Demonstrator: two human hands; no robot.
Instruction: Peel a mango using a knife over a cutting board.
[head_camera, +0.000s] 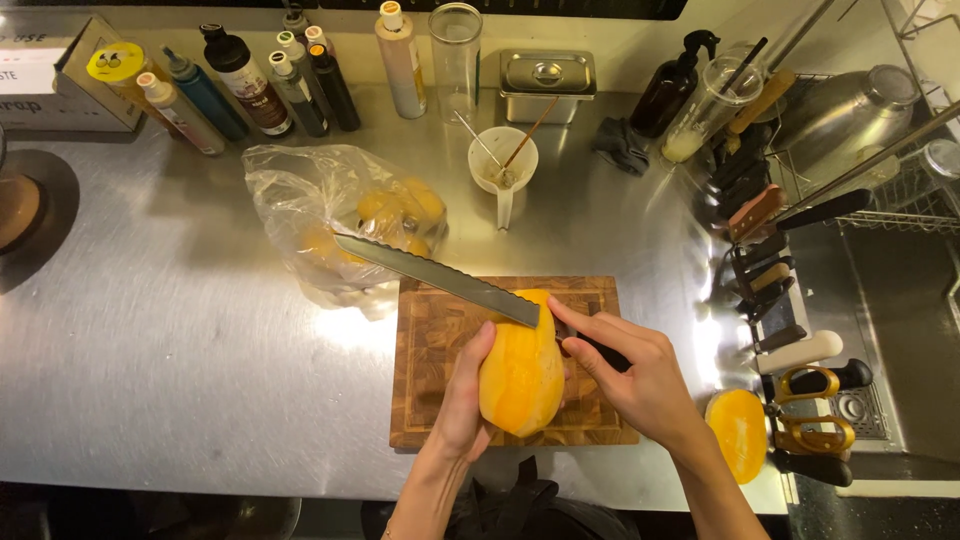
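Here, a peeled yellow mango stands on end on the wooden cutting board, left hand wrapped around its left flank. Right hand clamped on the serrated knife — blade at the fruit's top, slicing stage. Next: downward stroke clear of the left thumb. Open tabletop left of that hand; knife rack crowds the right.

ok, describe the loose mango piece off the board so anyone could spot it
Start at the square wooden cutting board on the steel counter. Right of it, beside the knife handles, lies a cut orange mango half, flesh up, alone by the counter's front edge.
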